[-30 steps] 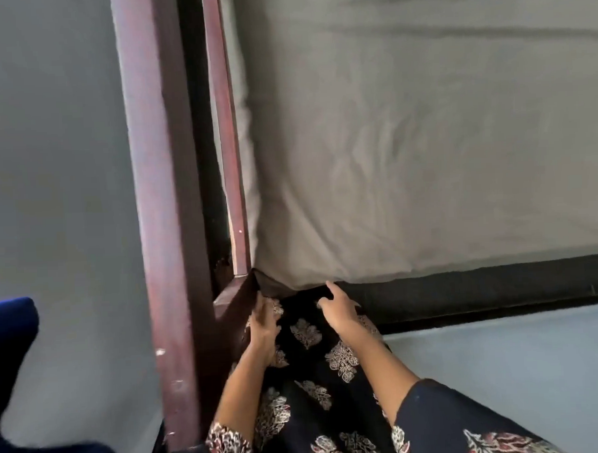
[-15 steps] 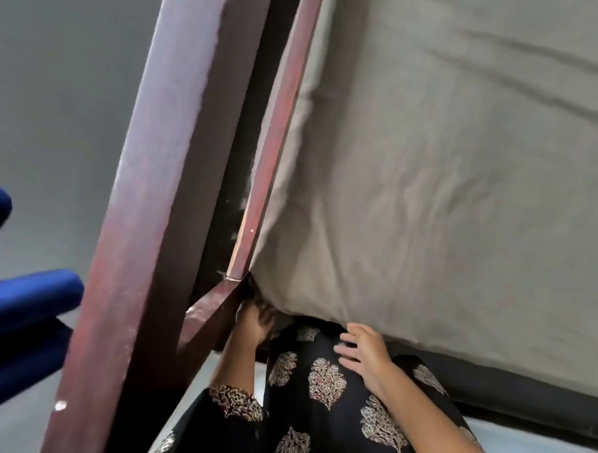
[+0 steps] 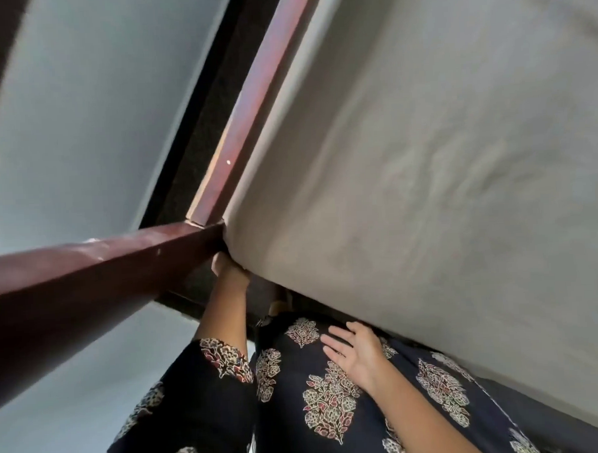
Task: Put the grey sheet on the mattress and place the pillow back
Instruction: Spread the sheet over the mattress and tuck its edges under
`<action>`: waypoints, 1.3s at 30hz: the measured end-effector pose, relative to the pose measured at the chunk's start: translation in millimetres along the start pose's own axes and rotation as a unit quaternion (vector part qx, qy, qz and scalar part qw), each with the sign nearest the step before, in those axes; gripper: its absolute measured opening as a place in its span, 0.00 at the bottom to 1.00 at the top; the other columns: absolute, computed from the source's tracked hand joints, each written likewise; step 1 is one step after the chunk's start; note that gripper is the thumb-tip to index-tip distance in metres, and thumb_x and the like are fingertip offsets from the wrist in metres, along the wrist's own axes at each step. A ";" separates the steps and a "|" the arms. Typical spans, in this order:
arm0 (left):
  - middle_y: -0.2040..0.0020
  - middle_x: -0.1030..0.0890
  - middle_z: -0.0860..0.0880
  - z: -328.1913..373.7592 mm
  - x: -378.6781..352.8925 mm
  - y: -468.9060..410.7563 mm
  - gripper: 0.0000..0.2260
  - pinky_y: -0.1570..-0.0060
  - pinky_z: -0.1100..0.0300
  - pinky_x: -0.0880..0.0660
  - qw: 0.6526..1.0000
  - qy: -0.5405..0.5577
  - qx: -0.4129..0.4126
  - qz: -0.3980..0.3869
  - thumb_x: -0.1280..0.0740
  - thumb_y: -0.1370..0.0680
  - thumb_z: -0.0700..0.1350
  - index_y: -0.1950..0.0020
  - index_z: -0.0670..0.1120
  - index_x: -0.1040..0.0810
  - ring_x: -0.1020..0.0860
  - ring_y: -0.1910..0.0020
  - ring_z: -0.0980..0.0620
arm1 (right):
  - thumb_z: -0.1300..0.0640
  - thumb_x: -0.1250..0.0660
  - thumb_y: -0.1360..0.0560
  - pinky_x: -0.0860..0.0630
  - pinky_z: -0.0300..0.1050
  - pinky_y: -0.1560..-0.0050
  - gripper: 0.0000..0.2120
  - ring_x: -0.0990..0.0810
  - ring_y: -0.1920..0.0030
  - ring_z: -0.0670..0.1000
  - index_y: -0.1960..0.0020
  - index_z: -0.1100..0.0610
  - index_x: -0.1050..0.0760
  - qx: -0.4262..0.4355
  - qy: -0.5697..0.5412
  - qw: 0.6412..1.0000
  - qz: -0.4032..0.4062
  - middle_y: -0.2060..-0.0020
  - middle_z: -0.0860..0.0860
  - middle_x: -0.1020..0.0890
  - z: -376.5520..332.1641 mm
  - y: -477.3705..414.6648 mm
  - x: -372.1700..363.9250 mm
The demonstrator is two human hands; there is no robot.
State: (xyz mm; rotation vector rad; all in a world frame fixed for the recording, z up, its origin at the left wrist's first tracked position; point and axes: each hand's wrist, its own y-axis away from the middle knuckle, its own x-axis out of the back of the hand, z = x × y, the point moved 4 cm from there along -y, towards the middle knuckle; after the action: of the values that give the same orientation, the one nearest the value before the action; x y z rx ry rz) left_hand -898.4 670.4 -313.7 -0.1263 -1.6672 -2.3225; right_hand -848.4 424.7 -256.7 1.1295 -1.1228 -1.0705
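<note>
One grey sheet. Two grips: left grip, right grip. Two wooden rails, far rail and near rail, meet beside the left grip. One patterned garment lies under the right grip.

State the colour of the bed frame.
The bed frame is a dark reddish-brown, seen best in the head view, the only one.

A dark red wooden bed rail is coming in from 9 o'clock and meeting a second rail going toward 12 o'clock. A pale grey surface is showing at 10 o'clock.
</note>
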 end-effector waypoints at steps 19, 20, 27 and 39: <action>0.29 0.31 0.43 -149.1 17.3 135.9 0.20 0.35 0.53 0.34 0.978 -0.202 0.053 -0.014 0.52 0.16 0.49 0.27 0.45 0.36 0.31 0.31 0.44 | 0.49 0.52 0.17 0.37 0.58 0.31 0.23 0.36 0.28 0.62 0.25 0.59 0.42 -0.040 -0.429 0.902 0.026 0.26 0.57 0.38 -42.1 28.6 128.7; 0.26 0.35 0.43 -155.8 7.9 151.5 0.23 0.30 0.50 0.40 0.987 -0.144 0.070 -0.025 0.54 0.17 0.55 0.24 0.47 0.40 0.36 0.28 0.44 | 0.45 0.54 0.18 0.40 0.59 0.29 0.26 0.40 0.27 0.61 0.24 0.56 0.43 -0.032 -0.468 0.882 0.032 0.25 0.55 0.39 -46.4 27.7 138.7; 0.31 0.27 0.45 -175.9 -42.8 143.4 0.40 0.35 0.42 0.33 0.982 0.010 0.161 -0.096 0.57 0.29 0.75 0.31 0.52 0.29 0.29 0.34 0.41 | 0.29 0.55 0.26 0.47 0.55 0.27 0.39 0.42 0.25 0.58 0.24 0.53 0.43 -0.018 -0.601 0.798 -0.048 0.25 0.55 0.40 -85.7 4.3 154.4; 0.22 0.50 0.46 -219.4 -16.0 174.0 0.35 0.27 0.41 0.47 0.991 -0.029 0.124 -0.042 0.59 0.24 0.70 0.22 0.53 0.55 0.47 0.24 0.41 | 0.32 0.57 0.23 0.50 0.61 0.27 0.33 0.46 0.24 0.59 0.23 0.48 0.49 0.024 -0.546 0.834 0.082 0.23 0.53 0.46 -78.7 -7.8 277.0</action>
State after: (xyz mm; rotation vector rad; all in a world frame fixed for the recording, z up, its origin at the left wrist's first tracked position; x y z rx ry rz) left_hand -815.4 415.6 -230.7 -0.0726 -2.0099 -2.1652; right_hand -736.7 159.6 -240.1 0.3463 -2.0852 -1.5988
